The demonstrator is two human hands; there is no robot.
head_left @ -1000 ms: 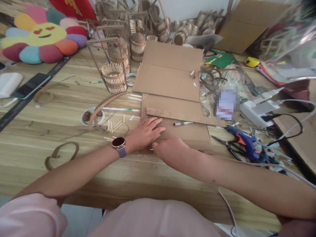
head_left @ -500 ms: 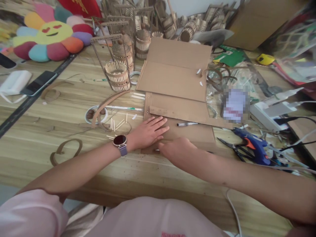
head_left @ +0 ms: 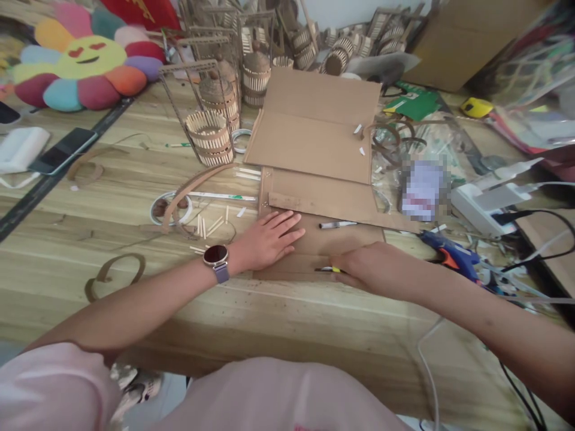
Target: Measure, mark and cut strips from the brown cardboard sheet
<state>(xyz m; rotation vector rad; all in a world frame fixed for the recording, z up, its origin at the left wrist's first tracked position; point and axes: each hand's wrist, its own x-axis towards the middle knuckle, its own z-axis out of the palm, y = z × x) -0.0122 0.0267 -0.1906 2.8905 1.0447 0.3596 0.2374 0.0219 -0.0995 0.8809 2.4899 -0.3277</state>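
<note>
My left hand (head_left: 276,240) lies flat with fingers spread on a piece of brown cardboard (head_left: 309,239), near its left side. Closed round a utility knife (head_left: 335,270), my right hand (head_left: 371,269) is over the cardboard's front part. A bit of yellow and a thin blade pointing left show beyond the fingers; the rest of the knife is hidden. Between the hands runs a line across the cardboard, whether a cut or a crease I cannot tell. A pen (head_left: 338,225) lies on the cardboard behind my right hand, before a narrow cardboard strip (head_left: 314,206).
A larger folded cardboard sheet (head_left: 314,140) lies behind. Slatted wooden buckets (head_left: 210,137) stand at the back left. Tape rolls (head_left: 155,209) and short sticks (head_left: 202,226) lie left. A blue glue gun (head_left: 456,254), a power strip (head_left: 480,209) and a phone (head_left: 422,188) are on the right.
My right hand has moved right along the cardboard, away from my left hand, with the knife in it. My left hand stays in place on the cardboard. The view has shifted slightly.
</note>
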